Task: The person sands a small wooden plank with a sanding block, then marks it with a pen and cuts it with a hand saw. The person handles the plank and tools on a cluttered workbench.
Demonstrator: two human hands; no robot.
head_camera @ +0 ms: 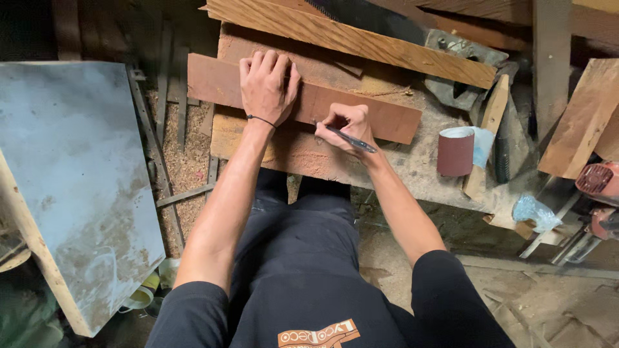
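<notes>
While left hand [267,87] pins board [309,100], right hand [348,125] holds pen [350,139].

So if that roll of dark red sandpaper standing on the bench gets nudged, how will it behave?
The roll of dark red sandpaper stands on end on the dusty wooden bench, so it probably tips easily. Once over, its round shape would likely roll. It looks hollow, so probably light.

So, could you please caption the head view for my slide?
Left hand presses a reddish board flat while right hand holds a pen.

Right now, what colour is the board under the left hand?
Reddish brown board, clearest in the head view.
</notes>
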